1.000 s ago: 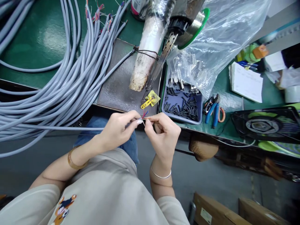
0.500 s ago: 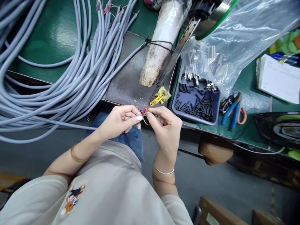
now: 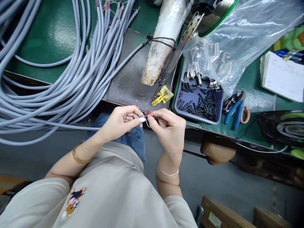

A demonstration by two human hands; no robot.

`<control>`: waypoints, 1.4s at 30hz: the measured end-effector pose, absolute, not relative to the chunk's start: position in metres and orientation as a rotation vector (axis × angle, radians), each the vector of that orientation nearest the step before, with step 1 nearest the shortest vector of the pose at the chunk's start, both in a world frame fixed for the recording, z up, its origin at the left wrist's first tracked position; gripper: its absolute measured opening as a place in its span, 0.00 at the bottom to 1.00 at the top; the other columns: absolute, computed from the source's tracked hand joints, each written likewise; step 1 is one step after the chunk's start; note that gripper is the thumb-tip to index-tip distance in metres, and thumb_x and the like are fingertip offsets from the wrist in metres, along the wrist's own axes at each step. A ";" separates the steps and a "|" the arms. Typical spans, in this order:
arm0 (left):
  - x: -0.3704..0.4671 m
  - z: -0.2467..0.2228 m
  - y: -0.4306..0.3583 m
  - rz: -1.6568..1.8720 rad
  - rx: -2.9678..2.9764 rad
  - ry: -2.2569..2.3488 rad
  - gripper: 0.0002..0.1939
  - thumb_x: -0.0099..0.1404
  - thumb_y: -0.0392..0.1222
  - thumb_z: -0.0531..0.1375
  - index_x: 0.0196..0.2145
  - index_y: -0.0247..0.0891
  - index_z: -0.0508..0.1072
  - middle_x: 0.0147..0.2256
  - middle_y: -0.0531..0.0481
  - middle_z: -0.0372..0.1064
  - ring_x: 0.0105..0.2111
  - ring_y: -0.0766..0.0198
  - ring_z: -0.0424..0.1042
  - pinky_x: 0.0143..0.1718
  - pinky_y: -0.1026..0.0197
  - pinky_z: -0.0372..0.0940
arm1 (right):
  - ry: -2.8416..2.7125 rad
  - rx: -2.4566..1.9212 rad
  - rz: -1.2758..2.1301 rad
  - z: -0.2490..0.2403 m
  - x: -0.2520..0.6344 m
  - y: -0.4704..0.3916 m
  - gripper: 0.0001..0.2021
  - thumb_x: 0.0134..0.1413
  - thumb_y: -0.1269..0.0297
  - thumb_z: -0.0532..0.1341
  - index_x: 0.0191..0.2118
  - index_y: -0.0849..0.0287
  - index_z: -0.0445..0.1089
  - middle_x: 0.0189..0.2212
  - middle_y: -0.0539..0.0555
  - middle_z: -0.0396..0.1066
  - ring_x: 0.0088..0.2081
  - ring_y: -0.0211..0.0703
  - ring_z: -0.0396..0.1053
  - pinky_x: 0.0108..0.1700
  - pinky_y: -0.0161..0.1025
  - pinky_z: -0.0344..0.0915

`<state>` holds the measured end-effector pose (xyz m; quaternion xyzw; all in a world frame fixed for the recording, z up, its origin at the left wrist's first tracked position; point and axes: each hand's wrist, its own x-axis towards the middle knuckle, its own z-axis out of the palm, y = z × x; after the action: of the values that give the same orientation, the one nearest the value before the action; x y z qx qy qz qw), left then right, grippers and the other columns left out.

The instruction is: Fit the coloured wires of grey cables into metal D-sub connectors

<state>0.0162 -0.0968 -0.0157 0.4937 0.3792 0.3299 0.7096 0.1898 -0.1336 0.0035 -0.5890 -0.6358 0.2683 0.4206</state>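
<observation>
Above my lap, at the bench edge, my left hand (image 3: pixel 127 119) pinches the end of a grey cable (image 3: pixel 80 127), closed around it near the stripped tip. A small fan of thin coloured wires (image 3: pixel 148 112) sticks out between my two hands. My right hand (image 3: pixel 167 126) is closed too, thumb and forefinger pinched on the wires; which strands they grip is too small to make out. A pale strand bends down below the fingertips. The rest of the grey cable bundle (image 3: pixel 71 91) lies looped across the bench on the left.
A purple bin (image 3: pixel 197 116) holds short black tubes, with metal connectors in a plastic bag (image 3: pixel 247 41) over it. Blue-handled pliers (image 3: pixel 234 114) lie right of it. A wrapped white cylinder (image 3: pixel 156 53), a yellow clip (image 3: pixel 158 99) and a solder spool (image 3: pixel 219 17) stand ahead. Cartons (image 3: pixel 220 212) sit below right.
The coloured wires between my fingers stand less upright and look more bunched. My right hand has shifted very slightly to the right; my left stays almost in place.
</observation>
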 end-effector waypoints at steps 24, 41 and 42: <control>0.015 -0.009 -0.101 0.706 1.020 0.808 0.16 0.61 0.48 0.70 0.33 0.33 0.73 0.25 0.51 0.74 0.17 0.75 0.62 0.18 0.71 0.58 | -1.355 -1.471 0.871 0.001 0.189 -0.137 0.05 0.57 0.65 0.68 0.31 0.58 0.74 0.29 0.47 0.70 0.20 0.26 0.47 0.22 0.34 0.43; 0.010 0.000 -0.100 0.633 1.073 0.748 0.16 0.64 0.51 0.67 0.32 0.34 0.71 0.20 0.56 0.67 0.16 0.74 0.64 0.16 0.71 0.59 | -1.447 -1.390 0.888 0.004 0.190 -0.139 0.06 0.54 0.65 0.67 0.29 0.57 0.70 0.29 0.47 0.67 0.20 0.27 0.46 0.21 0.34 0.42; 0.010 0.000 -0.101 0.641 1.063 0.742 0.17 0.64 0.51 0.67 0.32 0.34 0.71 0.20 0.56 0.67 0.16 0.74 0.63 0.16 0.71 0.59 | -1.443 -1.388 0.880 0.003 0.189 -0.139 0.06 0.54 0.65 0.66 0.29 0.57 0.70 0.29 0.48 0.67 0.20 0.27 0.47 0.21 0.34 0.43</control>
<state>0.0097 -0.1005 -0.0002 0.4863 0.3397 0.2934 0.7497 0.1889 -0.1395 0.0034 -0.5637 -0.5860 0.3574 0.4594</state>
